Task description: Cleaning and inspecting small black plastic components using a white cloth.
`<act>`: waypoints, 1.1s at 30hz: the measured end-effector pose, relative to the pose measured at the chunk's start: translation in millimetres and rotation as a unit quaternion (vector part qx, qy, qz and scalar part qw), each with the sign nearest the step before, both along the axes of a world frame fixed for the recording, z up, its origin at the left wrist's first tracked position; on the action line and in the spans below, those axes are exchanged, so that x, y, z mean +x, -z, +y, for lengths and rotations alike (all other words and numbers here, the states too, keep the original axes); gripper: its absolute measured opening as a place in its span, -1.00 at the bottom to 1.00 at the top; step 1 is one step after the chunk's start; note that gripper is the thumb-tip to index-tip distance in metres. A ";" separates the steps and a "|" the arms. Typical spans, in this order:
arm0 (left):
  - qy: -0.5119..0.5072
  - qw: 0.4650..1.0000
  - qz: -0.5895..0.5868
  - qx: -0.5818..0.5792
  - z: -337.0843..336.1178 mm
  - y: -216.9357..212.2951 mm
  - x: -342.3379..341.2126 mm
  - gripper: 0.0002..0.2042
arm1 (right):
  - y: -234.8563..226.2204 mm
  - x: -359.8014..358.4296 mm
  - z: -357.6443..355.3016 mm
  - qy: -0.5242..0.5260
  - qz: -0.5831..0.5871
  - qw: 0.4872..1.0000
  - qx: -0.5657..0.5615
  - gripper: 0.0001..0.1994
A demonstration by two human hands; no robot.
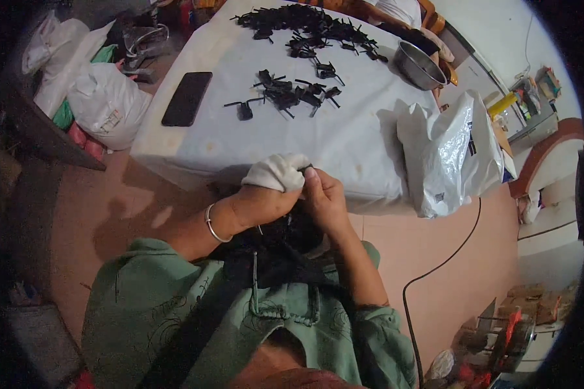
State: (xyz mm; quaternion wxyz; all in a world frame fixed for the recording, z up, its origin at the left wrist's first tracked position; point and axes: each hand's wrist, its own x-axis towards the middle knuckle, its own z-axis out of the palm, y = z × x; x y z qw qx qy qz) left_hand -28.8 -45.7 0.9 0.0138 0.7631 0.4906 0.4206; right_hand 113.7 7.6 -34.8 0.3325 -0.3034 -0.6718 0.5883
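My left hand [263, 202], with a silver bangle on its wrist, is closed just off the table's near edge. White cloth [274, 172] like a glove covers its fingers. My right hand [324, 198] meets it from the right, thumb and fingers pinched together. Between the two sets of fingertips shows a bit of a small black part [305, 170]; most of it is hidden. On the white-covered table ahead lies a loose group of black plastic parts with thin prongs [285, 94]. One single black part [244, 110] sits left of that group.
A big heap of black parts [311, 23] covers the table's far side. A dark phone [187, 99] lies at left, a metal bowl [420, 65] at far right. A white plastic bag [451, 155] stands at the right corner. Stuffed sacks [107, 104] are left; a black cable [435, 269] crosses the floor.
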 end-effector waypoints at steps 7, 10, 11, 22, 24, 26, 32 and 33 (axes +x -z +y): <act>0.016 0.910 -0.349 -0.221 -5.0 10.1 4.3 -0.75 | -11.1 -1.8 -2.9 0.008 -0.013 0.999 0.046 -0.66; -0.002 0.957 -0.249 -0.149 -2.7 7.2 3.7 -0.78 | 2.0 -3.0 1.5 0.009 0.003 0.999 0.040 -0.67; -0.012 0.988 -0.135 -0.071 -1.2 8.3 1.4 -0.77 | 1.8 -2.5 0.6 0.011 0.003 0.999 0.041 -0.67; 0.041 0.899 -0.379 -0.216 8.1 18.1 -6.4 -0.65 | -4.8 14.9 4.4 0.025 -0.057 0.994 0.093 -0.84; 0.041 0.878 -0.411 -0.242 9.3 21.7 -7.5 -0.64 | -5.2 20.4 5.6 -0.023 -0.106 0.990 0.086 -0.87; 0.043 0.855 -0.442 -0.269 8.0 19.8 -6.5 -0.63 | -11.9 24.5 3.4 -0.001 -0.107 0.971 0.213 -0.85; 0.093 0.896 -0.290 -0.323 2.0 16.4 -8.2 -0.63 | -20.6 16.0 -0.4 0.033 -0.010 0.988 0.153 -0.86; 0.145 0.870 -0.333 -0.333 -0.2 16.9 -6.9 -0.63 | -17.6 14.2 0.2 0.032 -0.009 0.988 0.154 -0.86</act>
